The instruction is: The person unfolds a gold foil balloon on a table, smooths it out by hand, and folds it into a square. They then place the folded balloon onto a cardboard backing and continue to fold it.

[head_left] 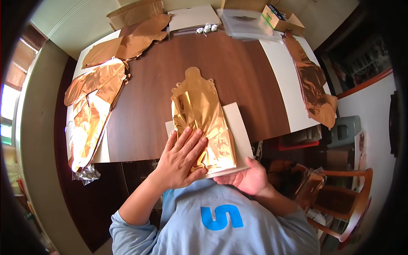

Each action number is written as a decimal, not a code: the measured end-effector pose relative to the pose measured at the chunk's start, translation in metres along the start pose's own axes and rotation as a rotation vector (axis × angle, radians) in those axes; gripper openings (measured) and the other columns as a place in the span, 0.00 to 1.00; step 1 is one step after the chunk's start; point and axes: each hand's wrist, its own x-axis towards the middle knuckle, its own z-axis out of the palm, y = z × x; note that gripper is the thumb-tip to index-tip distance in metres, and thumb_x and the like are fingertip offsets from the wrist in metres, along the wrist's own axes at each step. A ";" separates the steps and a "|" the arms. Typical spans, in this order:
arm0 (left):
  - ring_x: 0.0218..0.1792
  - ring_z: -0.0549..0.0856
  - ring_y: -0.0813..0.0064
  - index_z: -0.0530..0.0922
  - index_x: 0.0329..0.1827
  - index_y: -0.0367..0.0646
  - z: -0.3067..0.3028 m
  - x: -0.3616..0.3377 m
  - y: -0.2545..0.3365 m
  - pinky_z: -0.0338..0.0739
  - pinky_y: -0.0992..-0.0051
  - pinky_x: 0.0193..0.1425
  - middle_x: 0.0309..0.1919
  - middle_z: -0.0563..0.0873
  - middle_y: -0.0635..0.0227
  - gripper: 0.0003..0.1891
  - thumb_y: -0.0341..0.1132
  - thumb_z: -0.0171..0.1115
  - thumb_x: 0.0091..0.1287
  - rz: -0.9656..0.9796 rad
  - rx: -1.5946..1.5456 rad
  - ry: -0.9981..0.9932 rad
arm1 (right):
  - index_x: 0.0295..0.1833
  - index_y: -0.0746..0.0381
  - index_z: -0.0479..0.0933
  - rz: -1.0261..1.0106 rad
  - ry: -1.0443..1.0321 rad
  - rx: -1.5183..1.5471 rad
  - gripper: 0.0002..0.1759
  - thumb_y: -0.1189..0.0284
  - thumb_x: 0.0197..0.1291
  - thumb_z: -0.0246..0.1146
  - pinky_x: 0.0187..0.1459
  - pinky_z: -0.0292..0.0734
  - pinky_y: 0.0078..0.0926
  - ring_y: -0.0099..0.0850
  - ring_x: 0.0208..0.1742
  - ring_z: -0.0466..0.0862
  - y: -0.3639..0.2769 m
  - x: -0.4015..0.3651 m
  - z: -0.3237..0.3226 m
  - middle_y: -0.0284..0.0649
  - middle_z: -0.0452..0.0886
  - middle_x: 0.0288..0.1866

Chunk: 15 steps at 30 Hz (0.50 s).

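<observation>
A flat, uninflated gold foil balloon lies on a beige card sheet at the near edge of the brown table. My left hand is spread flat on the balloon's lower left part, pressing it onto the card. Under the card's near right corner sits my right hand, holding the card from below with the thumb at its edge. The card juts past the table edge toward my body.
More gold foil balloons lie at the table's left side, far left and right edge. Cardboard boxes, a clear plastic sheet and a white pad sit at the far end. A wooden chair stands at the right.
</observation>
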 end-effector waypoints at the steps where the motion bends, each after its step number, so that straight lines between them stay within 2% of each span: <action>1: 0.81 0.56 0.51 0.64 0.78 0.41 -0.001 -0.003 0.001 0.36 0.46 0.82 0.78 0.64 0.54 0.39 0.60 0.51 0.72 0.012 -0.021 -0.011 | 0.77 0.71 0.57 -0.014 -0.009 -0.011 0.50 0.41 0.66 0.57 0.70 0.71 0.52 0.52 0.65 0.80 -0.002 -0.002 -0.003 0.59 0.74 0.69; 2: 0.82 0.53 0.53 0.63 0.79 0.42 -0.001 -0.006 0.001 0.33 0.49 0.83 0.79 0.62 0.55 0.40 0.62 0.49 0.73 0.009 0.007 -0.043 | 0.78 0.71 0.57 -0.030 -0.016 -0.021 0.51 0.41 0.65 0.59 0.70 0.70 0.53 0.52 0.66 0.79 -0.008 -0.006 -0.008 0.58 0.74 0.70; 4: 0.82 0.53 0.53 0.63 0.79 0.42 -0.002 -0.006 0.001 0.33 0.49 0.83 0.79 0.62 0.55 0.40 0.62 0.50 0.72 0.007 -0.003 -0.038 | 0.76 0.73 0.58 -0.008 -0.097 -0.068 0.54 0.42 0.59 0.65 0.69 0.71 0.51 0.50 0.68 0.78 -0.031 -0.010 -0.026 0.56 0.74 0.71; 5: 0.82 0.53 0.53 0.64 0.79 0.42 -0.002 -0.006 0.002 0.32 0.49 0.83 0.79 0.62 0.55 0.40 0.62 0.50 0.72 0.006 -0.008 -0.034 | 0.73 0.73 0.64 -0.016 -0.179 -0.055 0.45 0.49 0.64 0.65 0.66 0.75 0.44 0.43 0.63 0.82 -0.044 -0.008 -0.036 0.52 0.78 0.67; 7: 0.82 0.53 0.53 0.64 0.79 0.42 0.000 -0.006 0.003 0.32 0.49 0.83 0.79 0.63 0.56 0.40 0.62 0.50 0.72 0.007 0.003 -0.032 | 0.66 0.73 0.72 0.033 -0.008 -0.255 0.31 0.61 0.66 0.66 0.61 0.78 0.34 0.32 0.58 0.84 -0.061 0.001 -0.039 0.44 0.84 0.59; 9: 0.82 0.54 0.52 0.65 0.78 0.41 0.000 -0.005 0.002 0.33 0.48 0.83 0.79 0.63 0.55 0.40 0.61 0.52 0.71 0.014 0.007 -0.028 | 0.62 0.70 0.76 0.034 0.088 -0.424 0.23 0.69 0.65 0.67 0.58 0.78 0.29 0.26 0.54 0.84 -0.062 0.012 -0.016 0.40 0.85 0.55; 11: 0.82 0.53 0.49 0.65 0.78 0.40 0.000 -0.007 0.002 0.36 0.48 0.83 0.79 0.61 0.52 0.41 0.60 0.56 0.69 0.023 0.004 -0.024 | 0.60 0.68 0.79 0.017 0.152 -0.529 0.20 0.74 0.64 0.68 0.57 0.78 0.26 0.23 0.52 0.84 -0.055 0.019 -0.004 0.37 0.86 0.53; 14: 0.82 0.53 0.48 0.64 0.78 0.39 -0.004 -0.014 -0.004 0.43 0.49 0.82 0.80 0.58 0.48 0.45 0.57 0.66 0.63 -0.032 -0.217 0.114 | 0.58 0.63 0.81 -0.045 0.159 -0.601 0.17 0.77 0.63 0.68 0.57 0.78 0.26 0.20 0.50 0.84 -0.040 0.022 -0.013 0.34 0.87 0.52; 15: 0.81 0.54 0.48 0.62 0.78 0.39 -0.004 -0.016 -0.008 0.46 0.50 0.82 0.80 0.58 0.47 0.45 0.54 0.69 0.62 -0.094 -0.326 0.261 | 0.58 0.63 0.82 -0.054 0.166 -0.621 0.17 0.77 0.63 0.68 0.56 0.78 0.26 0.20 0.50 0.84 -0.038 0.018 -0.015 0.34 0.87 0.51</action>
